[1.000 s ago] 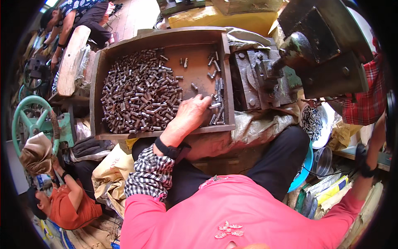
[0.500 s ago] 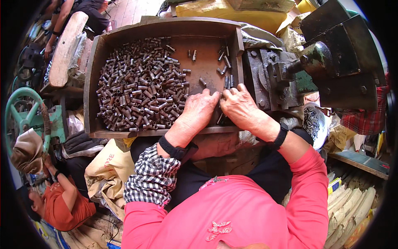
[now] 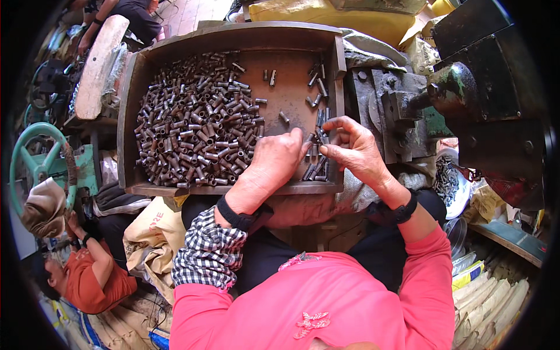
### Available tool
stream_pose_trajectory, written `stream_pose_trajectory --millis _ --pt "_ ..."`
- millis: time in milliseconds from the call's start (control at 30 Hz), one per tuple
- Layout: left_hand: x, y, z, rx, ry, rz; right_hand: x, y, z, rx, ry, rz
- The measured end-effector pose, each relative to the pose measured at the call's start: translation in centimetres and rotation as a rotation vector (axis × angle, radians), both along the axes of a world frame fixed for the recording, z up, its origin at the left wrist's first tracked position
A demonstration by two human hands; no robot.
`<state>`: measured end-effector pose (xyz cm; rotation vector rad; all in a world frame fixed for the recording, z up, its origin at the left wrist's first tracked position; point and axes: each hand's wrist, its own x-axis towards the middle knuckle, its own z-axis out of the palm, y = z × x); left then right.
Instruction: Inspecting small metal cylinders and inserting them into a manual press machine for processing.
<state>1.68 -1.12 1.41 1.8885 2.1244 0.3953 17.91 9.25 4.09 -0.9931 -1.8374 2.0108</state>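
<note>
A rusty metal tray holds a big heap of several short dark metal tubes on its left side, with a few loose ones on the right. My left hand rests palm down on the tray's near right part, fingers curled over a few tubes. My right hand is just beside it, thumb and fingers pinching several tubes held upright in a small bundle near the tray's right wall. Both wrists wear black bands.
A heavy dark machine with a green part stands right of the tray. A green handwheel is at the left. A person in an orange shirt sits low at the left. Sacks lie under the tray.
My right hand came in from the right side to the tray and now pinches tubes beside my left hand. The view has shifted a little.
</note>
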Motion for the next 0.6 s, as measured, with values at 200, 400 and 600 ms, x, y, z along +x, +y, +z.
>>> stream_pose_trajectory --millis 200,400,600 --pt "-0.3 0.1 1.3 -0.198 -1.278 0.332 0.5 -0.1 -0.5 -0.206 0.158 -0.063" --pt "-0.2 -0.1 0.8 -0.113 -1.435 0.387 0.9 0.4 -0.4 -0.316 0.162 -0.087" --pt "0.5 0.0 0.8 -0.125 -1.619 0.439 0.7 0.2 -1.1 -0.198 0.098 -0.126"
